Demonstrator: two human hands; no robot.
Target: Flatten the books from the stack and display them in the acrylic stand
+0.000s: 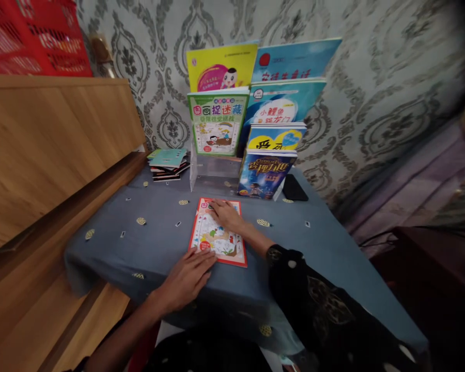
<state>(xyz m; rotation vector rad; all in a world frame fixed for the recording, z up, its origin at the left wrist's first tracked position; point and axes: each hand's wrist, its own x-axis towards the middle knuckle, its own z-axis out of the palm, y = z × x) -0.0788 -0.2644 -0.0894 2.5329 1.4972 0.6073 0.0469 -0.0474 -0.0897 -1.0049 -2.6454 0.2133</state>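
A red-bordered children's picture book (220, 235) lies flat and closed on the table, its cover facing up. My right hand (225, 214) rests on the upper part of that cover, fingers stretched out over the title. At the book's near left corner lies my left hand (191, 271), flat with its fingers extended onto the edge. Neither hand grips anything. Behind the book is a clear acrylic stand (213, 175). In its left column a green picture book (219, 121) stands in front of a yellow book (220, 67).
On the stand's right side, a dark blue book (265, 173) fronts several taller books. A small pile of booklets (168, 163) sits back left; a black phone-like slab (294, 187) lies right. A wooden headboard-like panel (62, 150) borders the cloth-covered table (120, 248). A red basket (39, 39) stands above.
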